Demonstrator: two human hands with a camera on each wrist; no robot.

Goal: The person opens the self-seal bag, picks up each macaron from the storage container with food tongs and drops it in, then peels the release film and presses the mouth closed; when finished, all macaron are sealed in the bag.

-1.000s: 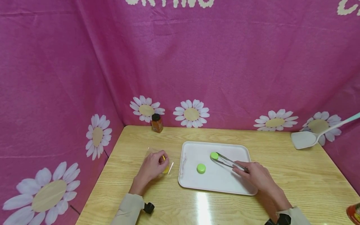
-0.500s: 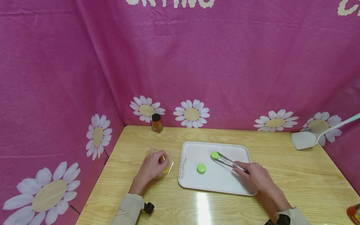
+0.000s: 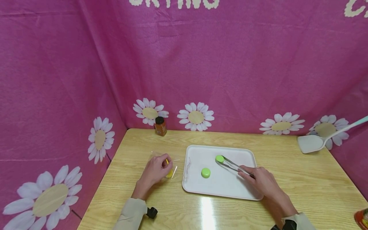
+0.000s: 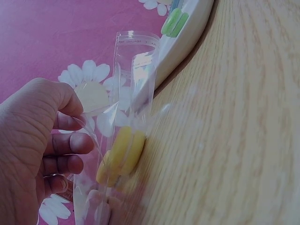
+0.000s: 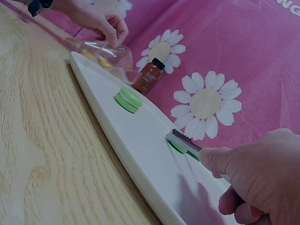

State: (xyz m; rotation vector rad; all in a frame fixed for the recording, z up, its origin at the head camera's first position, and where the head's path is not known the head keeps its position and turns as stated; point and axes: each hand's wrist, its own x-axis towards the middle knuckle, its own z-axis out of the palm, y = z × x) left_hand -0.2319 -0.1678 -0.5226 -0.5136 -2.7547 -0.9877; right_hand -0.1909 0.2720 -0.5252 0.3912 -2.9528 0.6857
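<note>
My left hand [image 3: 157, 168] pinches the edge of a clear plastic bag [image 4: 136, 61] between thumb and forefinger, left of the tray. Yellow macarons [image 4: 126, 150] lie inside the bag; how many is unclear. With my right hand [image 3: 263, 179] I hold metal tongs [image 3: 237, 166] over the white tray [image 3: 230, 188]. Between the tong tips sits a green macaron [image 3: 219, 158], partly hidden by them in the right wrist view. Another green macaron [image 3: 205, 172] rests on the tray, nearer to me and farther left.
At the table's back edge stands a brown-red jar [image 3: 160, 127] with a black lid. A pale spatula [image 3: 313, 142] with a light green handle is at the far right. Part of a red can [image 3: 361, 218] shows at the lower right edge. Pink cloth [image 3: 230, 64] hangs behind.
Both hands, the tongs and the macarons keep practically the same places. A second bright glint now shows on the plastic bag's right side.
</note>
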